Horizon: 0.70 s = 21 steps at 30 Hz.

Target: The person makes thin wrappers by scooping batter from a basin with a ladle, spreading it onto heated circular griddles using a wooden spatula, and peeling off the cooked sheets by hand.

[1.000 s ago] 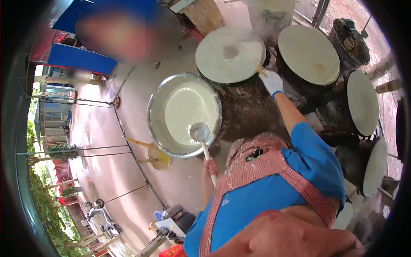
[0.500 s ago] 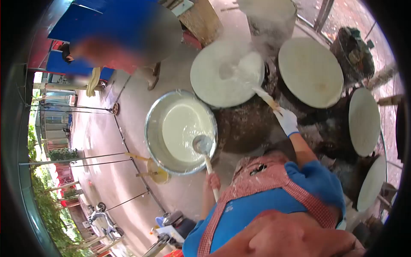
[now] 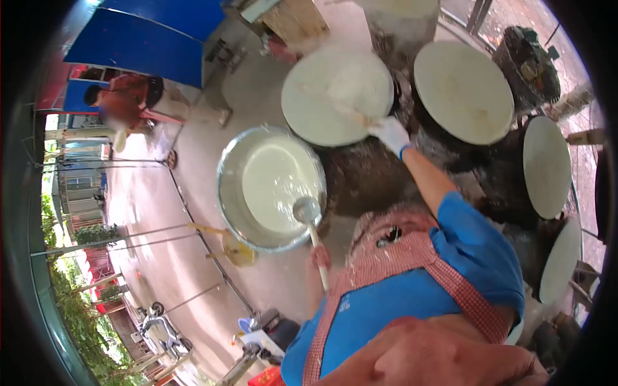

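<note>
**A:** Work looks to be midway at the round pan (image 3: 347,90), top centre of the frame! A pale layer covers its face almost to the rim, and a hand tool (image 3: 359,118) reaches in over it.

**B:** Who has that tool?

**A:** The white-gloved right hand (image 3: 389,135), grasping the handle end at the pan's lower right edge. Whether the far end touches the layer, I cannot tell; it blurs into the white.

**B:** And the left hand (image 3: 320,257)?

**A:** Bare, just below centre, wrapped firmly around the ladle (image 3: 308,210), whose bowl sits at the lower right of the metal basin (image 3: 230,225).

**B:** How much is left, then?

**A:** Plenty of white liquid (image 3: 273,183) in that basin. Another pan (image 3: 463,93) at upper right looks evenly coated, and further pans (image 3: 547,167) down the right side look pale too.

**B:** And the layer's looks?

**A:** Creamy, with a whiter patch right of centre, so I'd judge it uneven. The liquid is smooth and glossy, streaked with shine near the ladle.
</note>
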### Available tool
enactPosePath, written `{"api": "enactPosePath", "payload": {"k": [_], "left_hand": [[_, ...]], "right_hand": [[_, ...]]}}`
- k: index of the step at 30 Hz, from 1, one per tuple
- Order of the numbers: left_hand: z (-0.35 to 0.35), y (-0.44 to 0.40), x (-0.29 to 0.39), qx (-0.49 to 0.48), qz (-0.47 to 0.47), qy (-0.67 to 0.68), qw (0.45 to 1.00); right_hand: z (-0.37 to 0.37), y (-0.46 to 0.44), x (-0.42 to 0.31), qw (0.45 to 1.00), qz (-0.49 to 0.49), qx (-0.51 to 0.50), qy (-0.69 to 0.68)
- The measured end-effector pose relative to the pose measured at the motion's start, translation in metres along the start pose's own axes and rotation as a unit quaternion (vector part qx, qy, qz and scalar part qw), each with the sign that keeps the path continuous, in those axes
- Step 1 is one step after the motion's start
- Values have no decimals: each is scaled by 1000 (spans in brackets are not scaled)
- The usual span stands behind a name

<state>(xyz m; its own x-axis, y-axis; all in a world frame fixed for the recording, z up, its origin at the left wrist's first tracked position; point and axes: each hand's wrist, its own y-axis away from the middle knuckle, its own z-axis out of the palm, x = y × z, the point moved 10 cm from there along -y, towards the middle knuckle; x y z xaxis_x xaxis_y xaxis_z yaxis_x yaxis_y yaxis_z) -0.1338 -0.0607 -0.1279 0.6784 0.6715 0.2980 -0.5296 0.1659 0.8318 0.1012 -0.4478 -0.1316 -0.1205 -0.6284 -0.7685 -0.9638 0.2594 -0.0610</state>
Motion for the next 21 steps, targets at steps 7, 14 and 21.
{"api": "enactPosePath", "payload": {"k": [7,14,21], "left_hand": [[-8,-1,20,-169,-177,270,931],[-20,-12,30,-149,-211,279,925],[-15,-33,43,-114,-176,252,945]], "right_hand": [[-10,71,40,818,316,60,-477],[-41,46,57,974,117,58,-188],[-64,-33,7,963,-13,20,269]]}}
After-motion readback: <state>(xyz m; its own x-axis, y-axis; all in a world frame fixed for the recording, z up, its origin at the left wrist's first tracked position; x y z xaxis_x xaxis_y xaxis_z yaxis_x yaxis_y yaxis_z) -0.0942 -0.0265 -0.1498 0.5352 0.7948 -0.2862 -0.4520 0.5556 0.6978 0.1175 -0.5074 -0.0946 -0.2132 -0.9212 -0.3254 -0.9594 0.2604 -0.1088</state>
